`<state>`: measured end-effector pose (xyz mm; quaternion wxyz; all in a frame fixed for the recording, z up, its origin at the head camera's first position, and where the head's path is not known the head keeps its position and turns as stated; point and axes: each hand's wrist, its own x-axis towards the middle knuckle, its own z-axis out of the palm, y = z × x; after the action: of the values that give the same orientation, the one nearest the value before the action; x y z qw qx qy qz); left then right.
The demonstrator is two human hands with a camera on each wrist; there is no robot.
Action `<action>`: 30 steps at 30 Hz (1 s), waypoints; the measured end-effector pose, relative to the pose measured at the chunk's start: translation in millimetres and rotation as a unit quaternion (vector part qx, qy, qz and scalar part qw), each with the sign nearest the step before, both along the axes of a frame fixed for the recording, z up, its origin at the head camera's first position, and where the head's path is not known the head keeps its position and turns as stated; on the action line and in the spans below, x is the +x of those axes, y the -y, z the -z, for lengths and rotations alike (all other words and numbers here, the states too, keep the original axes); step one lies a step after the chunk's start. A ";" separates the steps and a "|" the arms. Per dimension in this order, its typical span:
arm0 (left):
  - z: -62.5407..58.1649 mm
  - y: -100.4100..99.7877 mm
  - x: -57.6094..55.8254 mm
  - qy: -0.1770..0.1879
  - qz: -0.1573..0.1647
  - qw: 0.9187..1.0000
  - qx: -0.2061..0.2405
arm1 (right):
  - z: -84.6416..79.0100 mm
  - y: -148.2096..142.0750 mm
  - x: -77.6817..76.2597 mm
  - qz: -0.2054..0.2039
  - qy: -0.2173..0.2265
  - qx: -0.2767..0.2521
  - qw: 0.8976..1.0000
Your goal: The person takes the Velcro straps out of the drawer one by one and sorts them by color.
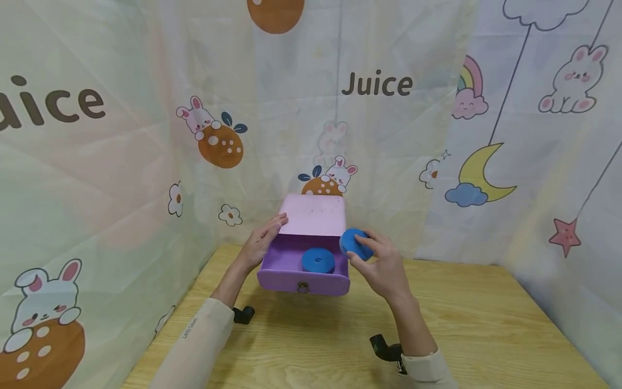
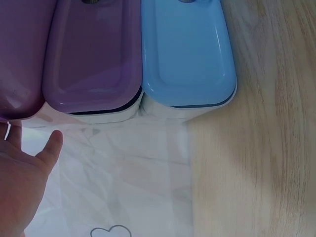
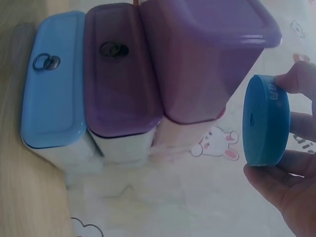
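My right hand pinches a blue rolled-up band between thumb and fingers, at the right side of the pulled-out purple drawer. White lettering runs along the outer edge of this blue roll in the right wrist view. A second blue roll lies inside the drawer, towards its right. Against the left side of the small pink-topped cabinet rests my left hand, fingers extended to the top's edge. In the left wrist view only part of the left hand shows.
Under the pulled-out drawer, the wrist views show a shut purple drawer and a shut light blue drawer with ring pulls. The cabinet stands on a wooden table, before printed cloth walls. Black angled pieces sit near both wrists.
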<state>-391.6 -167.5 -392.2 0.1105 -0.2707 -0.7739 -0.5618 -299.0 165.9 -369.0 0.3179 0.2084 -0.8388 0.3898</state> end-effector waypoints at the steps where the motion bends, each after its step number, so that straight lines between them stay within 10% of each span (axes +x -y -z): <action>1: 0.2 0.1 0.0 0.000 0.000 1.000 0.000 | 0.9 -1.5 -1.1 0.003 0.004 0.001 1.000; 30: 3.1 0.8 -2.8 -0.007 0.007 1.000 0.017 | 29.8 -26.6 -30.2 0.067 0.081 0.057 0.993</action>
<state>-394.4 -168.3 -395.3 0.1163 -0.2785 -0.7615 -0.5736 -329.3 192.5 -398.8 0.2615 0.1372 -0.8947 0.3352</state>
